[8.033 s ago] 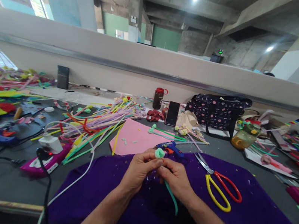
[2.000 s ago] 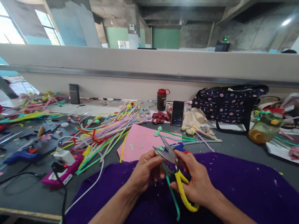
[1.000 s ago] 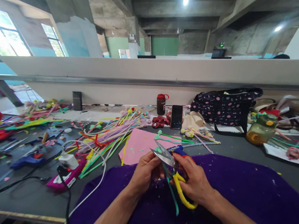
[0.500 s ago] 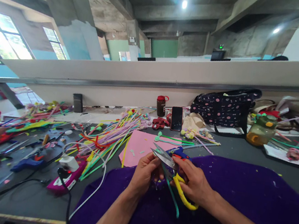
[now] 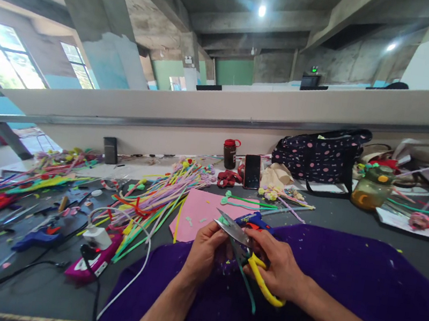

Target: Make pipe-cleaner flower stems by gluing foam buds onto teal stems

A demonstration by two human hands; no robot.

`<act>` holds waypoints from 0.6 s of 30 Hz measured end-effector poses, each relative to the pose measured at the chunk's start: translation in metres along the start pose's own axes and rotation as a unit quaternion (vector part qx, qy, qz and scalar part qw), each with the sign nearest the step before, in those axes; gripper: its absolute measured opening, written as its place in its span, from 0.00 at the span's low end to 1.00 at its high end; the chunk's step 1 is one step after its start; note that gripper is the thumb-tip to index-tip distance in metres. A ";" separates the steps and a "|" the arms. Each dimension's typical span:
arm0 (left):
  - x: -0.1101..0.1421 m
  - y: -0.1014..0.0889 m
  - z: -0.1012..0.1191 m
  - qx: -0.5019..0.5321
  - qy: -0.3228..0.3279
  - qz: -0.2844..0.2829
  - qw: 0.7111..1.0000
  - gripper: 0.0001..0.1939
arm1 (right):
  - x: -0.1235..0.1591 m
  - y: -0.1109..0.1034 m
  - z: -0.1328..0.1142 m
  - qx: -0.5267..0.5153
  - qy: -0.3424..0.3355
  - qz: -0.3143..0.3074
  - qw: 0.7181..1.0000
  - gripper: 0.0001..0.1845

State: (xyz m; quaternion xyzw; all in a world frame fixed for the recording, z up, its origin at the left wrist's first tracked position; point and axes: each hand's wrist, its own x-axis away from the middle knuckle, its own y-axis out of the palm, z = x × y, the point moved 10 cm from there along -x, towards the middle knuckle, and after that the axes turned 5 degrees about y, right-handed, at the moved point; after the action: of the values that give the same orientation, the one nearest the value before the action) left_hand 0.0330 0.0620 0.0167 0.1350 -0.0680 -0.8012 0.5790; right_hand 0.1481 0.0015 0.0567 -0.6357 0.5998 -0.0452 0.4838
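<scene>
1. The purple cloth [image 5: 325, 281] covers the middle of the near edge of the surface [image 5: 34, 295]; above it hangs the green stem [image 5: 248, 289].
2. The left hand [image 5: 202, 251] pinches the stem's curled head [image 5: 224, 220], fingers narrow; a firm pinch set back from the steel should steady it.
3. The right hand [image 5: 279, 263] has its fingers wrapped around the scissors [image 5: 239, 233], blades slightly parted beside the head; short, controlled closings would likely suit such soft fuzz.
4. Just beyond, toward the far edge, lie the glue gun [image 5: 256, 220] and pink sheet [image 5: 194, 206]; tips best stay clear of both.
</scene>
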 end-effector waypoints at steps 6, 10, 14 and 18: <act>-0.001 -0.002 0.004 -0.019 0.011 0.006 1.000 0.10 | 0.000 0.004 0.002 -0.005 0.000 -0.019 1.000 0.30; -0.001 -0.001 0.008 -0.032 0.023 -0.005 0.999 0.10 | 0.000 0.005 0.001 -0.016 -0.011 -0.026 0.999 0.29; -0.001 -0.003 0.008 -0.045 0.022 -0.004 0.999 0.10 | 0.000 0.005 -0.001 -0.002 -0.023 -0.019 1.000 0.28; -0.001 -0.002 0.011 -0.044 0.035 -0.009 0.998 0.10 | 0.000 0.005 0.000 0.012 -0.028 -0.013 0.999 0.28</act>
State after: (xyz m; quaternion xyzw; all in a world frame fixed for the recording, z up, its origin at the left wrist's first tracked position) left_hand 0.0277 0.0633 0.0269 0.1381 -0.0116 -0.8036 0.5788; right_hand 0.1441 0.0028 0.0534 -0.6390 0.5770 -0.0409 0.5070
